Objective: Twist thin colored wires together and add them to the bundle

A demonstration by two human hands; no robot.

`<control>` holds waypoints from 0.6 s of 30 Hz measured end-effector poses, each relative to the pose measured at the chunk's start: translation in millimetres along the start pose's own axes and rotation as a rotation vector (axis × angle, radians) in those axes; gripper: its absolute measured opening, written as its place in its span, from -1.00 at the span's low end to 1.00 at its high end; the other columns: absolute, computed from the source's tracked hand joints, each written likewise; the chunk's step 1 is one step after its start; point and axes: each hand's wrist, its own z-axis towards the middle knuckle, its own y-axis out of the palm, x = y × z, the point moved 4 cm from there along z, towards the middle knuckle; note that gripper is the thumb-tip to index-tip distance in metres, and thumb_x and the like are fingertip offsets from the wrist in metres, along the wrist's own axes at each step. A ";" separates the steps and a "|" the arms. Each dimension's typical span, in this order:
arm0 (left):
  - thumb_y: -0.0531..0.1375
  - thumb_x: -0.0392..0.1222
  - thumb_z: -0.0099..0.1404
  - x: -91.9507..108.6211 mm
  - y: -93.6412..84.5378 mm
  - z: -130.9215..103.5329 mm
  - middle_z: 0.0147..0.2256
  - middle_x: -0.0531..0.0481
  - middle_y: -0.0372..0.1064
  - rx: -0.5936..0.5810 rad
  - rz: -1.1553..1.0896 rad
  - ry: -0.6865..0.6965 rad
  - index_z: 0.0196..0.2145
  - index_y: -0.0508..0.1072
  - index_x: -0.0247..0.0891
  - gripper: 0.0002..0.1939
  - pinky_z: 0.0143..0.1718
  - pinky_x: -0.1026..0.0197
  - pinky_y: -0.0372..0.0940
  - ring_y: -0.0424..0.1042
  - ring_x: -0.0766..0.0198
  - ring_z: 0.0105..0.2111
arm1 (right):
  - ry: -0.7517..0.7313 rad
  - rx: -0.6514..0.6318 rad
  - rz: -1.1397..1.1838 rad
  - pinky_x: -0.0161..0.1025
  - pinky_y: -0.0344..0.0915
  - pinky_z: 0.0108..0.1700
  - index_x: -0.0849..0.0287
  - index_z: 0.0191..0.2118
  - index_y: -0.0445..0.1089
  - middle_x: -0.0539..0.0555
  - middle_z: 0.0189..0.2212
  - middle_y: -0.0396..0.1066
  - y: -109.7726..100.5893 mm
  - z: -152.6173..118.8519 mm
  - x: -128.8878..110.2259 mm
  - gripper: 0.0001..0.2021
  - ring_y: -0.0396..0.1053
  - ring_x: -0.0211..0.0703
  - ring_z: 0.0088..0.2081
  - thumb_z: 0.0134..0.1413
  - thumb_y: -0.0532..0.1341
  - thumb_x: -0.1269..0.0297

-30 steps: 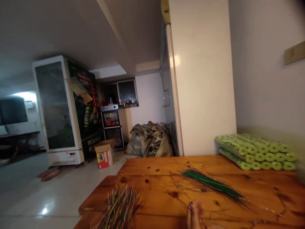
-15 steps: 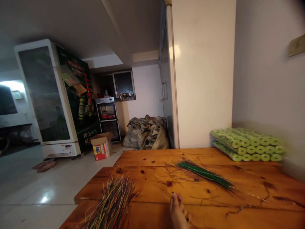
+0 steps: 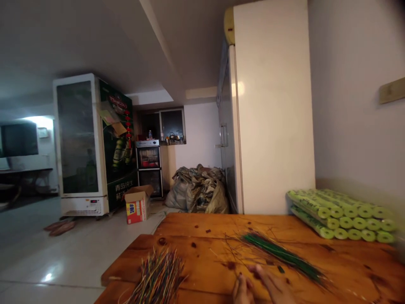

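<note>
My left hand [image 3: 243,290] is low in the view, over the table, fingers closed in a pinch; a thin dark strand seems to rise from its fingertips. Just right of it, my right hand [image 3: 272,285] reaches in from the bottom edge, its fingers pressed together and pointing up-left; whatever they hold is too small to make out. Beyond my hands lies a bundle of green strands [image 3: 284,257] with loose dark strands around its left end. A bundle of multicoloured strands [image 3: 160,276] lies at the left.
Lime-green rolls [image 3: 344,213] are stacked at the right on the wooden table [image 3: 202,253]. Behind the table are a tall white cabinet [image 3: 275,109] and full sacks [image 3: 199,190]. An open carton [image 3: 137,207] and a glass-door fridge [image 3: 79,139] stand on the floor at the left.
My right hand has come into view beside my left hand. The camera view has tilted up, so the table and both bundles appear lower.
</note>
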 end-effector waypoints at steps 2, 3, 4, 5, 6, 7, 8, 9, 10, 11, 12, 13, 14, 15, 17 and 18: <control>0.22 0.28 -0.30 2.0 2.0 -4.9 -0.77 0.24 -0.24 -0.010 0.008 -0.020 -0.67 0.23 -0.23 -0.50 -0.66 0.35 -0.29 -0.24 0.50 -0.74 | 0.023 -0.132 0.173 -0.14 0.24 -0.04 0.14 -0.45 0.46 0.12 -0.34 0.48 21.6 -14.6 -19.8 -0.58 0.38 0.02 -0.18 -0.14 0.07 -0.11; 0.22 0.26 -0.28 3.0 3.1 -7.5 -0.77 0.24 -0.23 -0.025 0.019 -0.035 -0.62 0.29 -0.25 -0.51 -0.66 0.36 -0.31 -0.23 0.50 -0.75 | 0.034 -0.147 0.226 -0.16 0.27 -0.08 0.14 -0.45 0.47 0.10 -0.37 0.48 27.2 -20.2 -28.8 -0.58 0.39 0.01 -0.20 -0.19 0.11 -0.12; 0.23 0.24 -0.26 3.7 4.7 -9.8 -0.78 0.25 -0.22 -0.048 0.033 -0.055 -0.57 0.34 -0.26 -0.51 -0.67 0.36 -0.32 -0.24 0.51 -0.75 | 0.047 -0.137 0.261 -0.17 0.29 -0.10 0.14 -0.46 0.47 0.10 -0.39 0.48 29.9 -24.1 -36.1 -0.58 0.39 0.02 -0.21 -0.26 0.16 -0.13; 0.23 0.22 -0.25 4.1 6.4 -11.5 -0.78 0.26 -0.23 -0.069 0.045 -0.072 -0.53 0.36 -0.27 -0.52 -0.67 0.37 -0.34 -0.25 0.51 -0.76 | 0.064 -0.108 0.288 -0.18 0.30 -0.12 0.14 -0.46 0.48 0.10 -0.39 0.48 30.1 -26.2 -41.0 -0.57 0.39 0.02 -0.21 -0.32 0.19 -0.14; 0.24 0.20 -0.23 4.2 8.3 -12.6 -0.79 0.27 -0.23 -0.082 0.050 -0.076 -0.53 0.37 -0.27 -0.54 -0.67 0.37 -0.35 -0.25 0.52 -0.77 | 0.085 -0.082 0.311 -0.19 0.30 -0.13 0.14 -0.47 0.48 0.10 -0.40 0.48 29.2 -27.0 -43.5 -0.56 0.39 0.03 -0.21 -0.36 0.22 -0.15; 0.24 0.17 -0.21 4.1 10.5 -12.9 -0.79 0.26 -0.22 -0.089 0.048 -0.065 -0.55 0.37 -0.27 -0.57 -0.68 0.37 -0.34 -0.24 0.52 -0.77 | 0.108 -0.067 0.333 -0.20 0.31 -0.14 0.15 -0.48 0.49 0.11 -0.41 0.48 27.9 -26.7 -43.9 -0.55 0.39 0.03 -0.21 -0.39 0.23 -0.15; 0.26 0.13 -0.19 3.8 12.8 -12.7 -0.80 0.25 -0.18 -0.085 0.040 -0.050 -0.59 0.35 -0.28 -0.61 -0.69 0.38 -0.31 -0.21 0.52 -0.77 | 0.133 -0.061 0.355 -0.19 0.32 -0.16 0.15 -0.48 0.50 0.12 -0.42 0.49 26.7 -25.6 -42.4 -0.54 0.39 0.04 -0.23 -0.41 0.23 -0.16; 0.27 0.08 -0.18 3.4 15.2 -12.4 -0.80 0.23 -0.14 -0.079 0.031 -0.034 -0.64 0.33 -0.28 -0.64 -0.70 0.38 -0.26 -0.15 0.52 -0.77 | 0.151 -0.063 0.375 -0.19 0.32 -0.18 0.15 -0.47 0.50 0.12 -0.45 0.49 25.7 -24.0 -39.9 -0.53 0.40 0.04 -0.25 -0.42 0.24 -0.17; 0.28 0.03 -0.16 3.4 17.4 -12.5 -0.79 0.21 -0.10 -0.073 0.024 -0.022 -0.67 0.31 -0.28 -0.66 -0.70 0.38 -0.19 -0.09 0.50 -0.76 | 0.162 -0.073 0.388 -0.19 0.33 -0.20 0.15 -0.47 0.51 0.12 -0.47 0.49 24.9 -22.3 -37.1 -0.53 0.41 0.05 -0.26 -0.43 0.24 -0.16; 0.29 -0.01 -0.15 3.7 19.0 -13.5 -0.79 0.20 -0.07 -0.071 0.026 -0.022 -0.70 0.28 -0.28 -0.67 -0.69 0.38 -0.14 -0.04 0.49 -0.75 | 0.167 -0.083 0.393 -0.19 0.34 -0.23 0.15 -0.49 0.52 0.12 -0.49 0.49 24.2 -20.8 -34.5 -0.54 0.41 0.06 -0.28 -0.45 0.25 -0.15; 0.29 -0.03 -0.13 5.1 20.0 -16.1 -0.79 0.19 -0.05 -0.077 0.037 -0.029 -0.72 0.27 -0.28 -0.68 -0.68 0.37 -0.08 0.01 0.46 -0.74 | 0.165 -0.087 0.390 -0.19 0.34 -0.25 0.15 -0.52 0.52 0.13 -0.51 0.48 23.1 -19.7 -32.7 -0.56 0.41 0.07 -0.29 -0.47 0.27 -0.14; 0.28 -0.05 -0.10 8.0 20.2 -20.5 -0.79 0.18 -0.03 -0.093 0.054 -0.036 -0.72 0.28 -0.28 -0.70 -0.66 0.36 -0.04 0.05 0.44 -0.73 | 0.157 -0.080 0.387 -0.20 0.34 -0.26 0.15 -0.54 0.51 0.13 -0.52 0.48 21.4 -19.5 -32.1 -0.59 0.41 0.07 -0.29 -0.47 0.28 -0.12; 0.27 -0.07 -0.08 12.7 20.3 -26.9 -0.78 0.16 0.01 -0.123 0.072 -0.034 -0.69 0.30 -0.28 -0.72 -0.63 0.35 0.02 0.11 0.41 -0.70 | 0.145 -0.064 0.388 -0.20 0.34 -0.26 0.16 -0.57 0.51 0.13 -0.51 0.48 19.1 -20.2 -32.8 -0.61 0.41 0.08 -0.29 -0.46 0.28 -0.09; 0.26 -0.09 -0.05 19.3 20.2 -35.0 -0.75 0.13 0.08 -0.160 0.084 -0.015 -0.65 0.35 -0.29 -0.77 -0.59 0.34 0.08 0.19 0.37 -0.65 | 0.135 -0.039 0.396 -0.20 0.33 -0.25 0.16 -0.58 0.50 0.13 -0.50 0.49 16.1 -22.0 -34.8 -0.64 0.41 0.07 -0.28 -0.44 0.28 -0.07; 0.24 -0.14 -0.02 35.5 21.7 -54.1 -0.62 0.05 0.28 -0.260 0.087 0.056 -0.51 0.44 -0.30 -0.84 -0.42 0.29 0.19 0.33 0.27 -0.48 | 0.119 0.034 0.429 -0.19 0.32 -0.21 0.16 -0.55 0.51 0.13 -0.46 0.49 8.7 -28.4 -42.1 -0.67 0.40 0.06 -0.25 -0.40 0.28 -0.02; 0.23 -0.16 0.00 43.3 23.1 -63.4 -0.54 0.00 0.36 -0.304 0.072 0.092 -0.45 0.46 -0.31 -0.84 -0.32 0.26 0.21 0.36 0.22 -0.38 | 0.114 0.073 0.447 -0.19 0.31 -0.19 0.17 -0.53 0.51 0.13 -0.43 0.50 5.3 -32.8 -47.0 -0.69 0.39 0.05 -0.23 -0.38 0.29 0.00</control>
